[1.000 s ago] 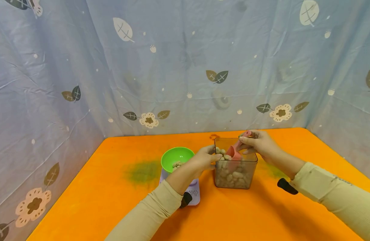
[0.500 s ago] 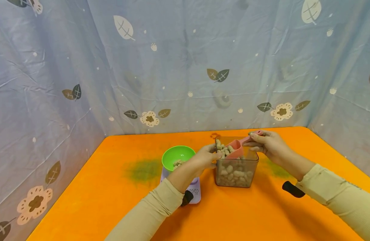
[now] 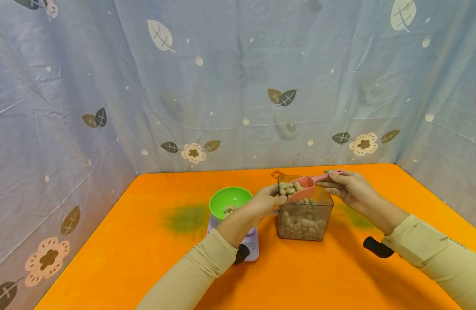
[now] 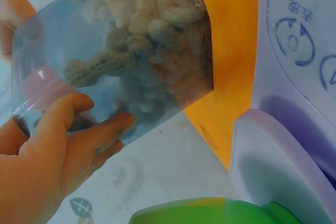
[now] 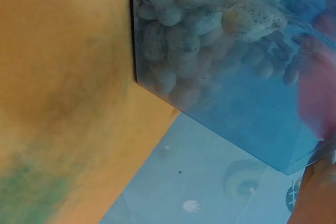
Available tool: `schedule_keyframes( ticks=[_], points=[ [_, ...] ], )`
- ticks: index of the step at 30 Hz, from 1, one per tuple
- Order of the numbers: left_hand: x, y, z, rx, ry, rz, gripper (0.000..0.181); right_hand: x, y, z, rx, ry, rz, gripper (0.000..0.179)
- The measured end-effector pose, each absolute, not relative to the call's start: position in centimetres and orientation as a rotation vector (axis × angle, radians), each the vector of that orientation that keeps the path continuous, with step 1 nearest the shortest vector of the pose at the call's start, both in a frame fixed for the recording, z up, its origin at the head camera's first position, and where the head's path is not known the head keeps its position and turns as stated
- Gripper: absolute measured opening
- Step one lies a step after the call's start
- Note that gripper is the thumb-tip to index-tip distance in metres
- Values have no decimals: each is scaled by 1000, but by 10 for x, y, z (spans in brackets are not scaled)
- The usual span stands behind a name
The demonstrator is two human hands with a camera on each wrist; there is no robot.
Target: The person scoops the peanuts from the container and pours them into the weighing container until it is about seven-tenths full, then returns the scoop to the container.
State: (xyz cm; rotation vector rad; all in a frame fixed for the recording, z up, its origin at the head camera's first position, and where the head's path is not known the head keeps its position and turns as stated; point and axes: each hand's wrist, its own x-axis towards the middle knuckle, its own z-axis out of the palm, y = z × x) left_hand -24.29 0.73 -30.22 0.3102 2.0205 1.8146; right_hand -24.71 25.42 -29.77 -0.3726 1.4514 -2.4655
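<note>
A pink scoop (image 3: 304,189) loaded with peanuts (image 3: 290,188) tilts at the top of a clear grey plastic container (image 3: 326,211). My right hand (image 3: 352,185) pinches the scoop's handle between thumb and fingers, above the container's right side. My left hand (image 3: 266,202) grips the container's left side near the rim, fingertips (image 4: 123,121) against its wall. More peanuts fill the container's lower part and show through the walls. In the right wrist view, the scoop (image 5: 317,90) appears blurred behind the tinted wall, and only part of my right hand (image 5: 317,192) shows.
Left of the container, a green bowl (image 3: 230,196) with several peanuts sits on a purple kitchen scale (image 3: 253,252), partly hidden by my left forearm. The orange tabletop (image 3: 164,267) ends at a patterned blue curtain (image 3: 238,86) behind and at both sides.
My right hand has drawn the scoop up out of the peanuts and slightly right, tipping it flatter. Peanuts now lie in it. My left hand has stayed on the container.
</note>
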Motion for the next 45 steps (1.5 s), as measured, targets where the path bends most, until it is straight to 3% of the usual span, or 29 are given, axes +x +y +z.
schedule_keyframes(
  ticks=[18,29,45],
  points=[
    [-237,-6,-301,284,2045,1867,57,-242,274,-300,-441,1037,-2624,34],
    [-222,-60,-294,369,2177,1960,50,-237,273,-282,-433,965,-2635,33],
    [-209,-124,-289,241,2530,1891,52,-243,231,-273,-382,1016,-2624,31]
  ],
)
